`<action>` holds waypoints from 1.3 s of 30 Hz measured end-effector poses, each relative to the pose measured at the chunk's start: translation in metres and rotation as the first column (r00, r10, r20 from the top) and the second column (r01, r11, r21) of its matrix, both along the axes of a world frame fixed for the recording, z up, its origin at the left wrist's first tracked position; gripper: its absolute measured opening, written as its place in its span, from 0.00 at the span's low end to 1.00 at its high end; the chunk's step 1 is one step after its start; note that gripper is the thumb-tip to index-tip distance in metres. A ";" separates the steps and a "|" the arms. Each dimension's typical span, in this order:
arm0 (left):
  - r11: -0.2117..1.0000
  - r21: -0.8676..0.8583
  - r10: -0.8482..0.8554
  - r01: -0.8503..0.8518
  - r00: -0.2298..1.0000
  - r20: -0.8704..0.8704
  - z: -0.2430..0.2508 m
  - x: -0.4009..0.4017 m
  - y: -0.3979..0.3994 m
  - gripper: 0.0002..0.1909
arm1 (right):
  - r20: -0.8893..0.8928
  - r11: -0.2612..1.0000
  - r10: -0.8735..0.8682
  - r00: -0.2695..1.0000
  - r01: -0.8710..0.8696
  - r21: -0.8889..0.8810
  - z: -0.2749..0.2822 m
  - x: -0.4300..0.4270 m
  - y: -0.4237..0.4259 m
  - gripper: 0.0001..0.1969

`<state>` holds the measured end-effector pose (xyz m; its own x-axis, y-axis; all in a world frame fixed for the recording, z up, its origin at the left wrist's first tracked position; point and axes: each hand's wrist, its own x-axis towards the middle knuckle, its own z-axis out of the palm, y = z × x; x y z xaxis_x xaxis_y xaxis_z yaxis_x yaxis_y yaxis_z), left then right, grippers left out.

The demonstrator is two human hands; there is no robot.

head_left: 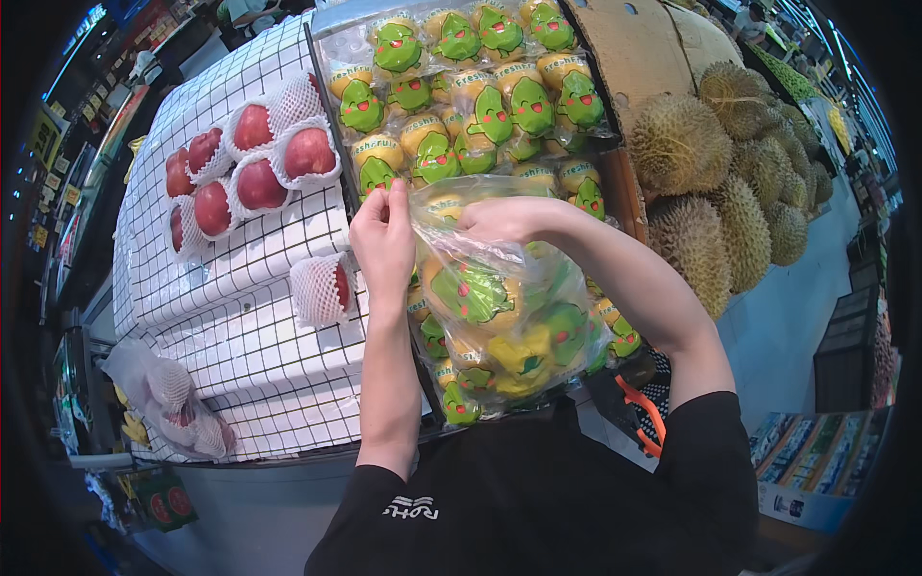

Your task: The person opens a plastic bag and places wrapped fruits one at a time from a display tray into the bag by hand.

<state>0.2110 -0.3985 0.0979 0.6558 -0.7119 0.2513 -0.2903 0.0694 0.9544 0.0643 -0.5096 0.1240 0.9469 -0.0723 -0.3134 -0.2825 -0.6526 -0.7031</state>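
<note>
My left hand (383,234) pinches the rim of a clear plastic bag (536,288) between thumb and fingers. At the bag's mouth is my right hand (500,218), bent inward with its fingertips partly hidden by the film, so whether they hold anything is unclear. Through the plastic show yellow fruits in wrappers printed with green cartoon figures (472,291) and a crumpled yellow piece (522,360); which of these lie inside the bag and which beneath it is hard to tell. Rows of similar wrapped yellow fruits (436,155) fill the display around it.
Red apples (261,183) in white foam nets sit on a grid-patterned cloth (245,302) at left, with one netted apple (322,290) nearer. A plastic bag of netted fruit (173,399) rests at the front left corner. Spiky durians (681,144) are piled at right beside cardboard (634,50).
</note>
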 end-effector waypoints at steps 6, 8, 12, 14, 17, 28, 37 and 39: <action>0.886 -0.156 -0.247 0.437 0.729 0.639 0.043 -0.043 0.038 0.13 | -0.088 0.903 -0.294 0.952 0.307 0.302 0.027 -0.050 0.001 0.34; 0.898 -0.134 -0.234 0.418 0.713 0.661 0.040 -0.042 0.039 0.14 | -0.044 0.899 -0.275 0.961 0.273 0.343 0.031 -0.063 0.007 0.32; 0.897 -0.144 -0.280 0.419 0.789 0.548 0.023 -0.040 0.032 0.10 | 0.248 0.925 -0.221 0.943 0.123 0.359 0.028 -0.092 0.027 0.32; 0.854 -0.182 -0.286 0.487 0.732 0.619 0.021 -0.036 0.031 0.06 | 0.419 0.966 -0.201 0.885 0.108 0.237 0.024 -0.098 0.036 0.32; 0.820 -0.212 -0.296 0.532 0.711 0.638 0.014 -0.033 0.028 0.04 | 0.501 0.974 -0.208 0.840 0.225 0.028 0.024 -0.092 0.046 0.28; 0.847 -0.415 -0.344 0.333 0.937 0.050 0.025 -0.057 -0.005 0.14 | 0.636 0.919 -0.328 0.699 0.393 0.042 0.021 -0.062 0.044 0.15; 0.813 0.000 -0.582 0.582 0.813 0.002 0.007 -0.040 0.027 0.12 | 0.606 0.787 -0.574 0.551 0.576 0.222 0.000 -0.083 0.027 0.15; 0.808 -0.049 -0.585 0.587 0.809 0.057 -0.003 -0.037 0.034 0.12 | 0.629 0.736 -0.627 0.460 0.614 0.285 -0.001 -0.085 0.030 0.13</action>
<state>0.1737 -0.3650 0.0946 0.1084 -0.9402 0.3230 -0.2106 0.2959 0.9317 -0.0206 -0.4796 0.1228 0.5922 -0.7265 0.3485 -0.0794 -0.4830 -0.8720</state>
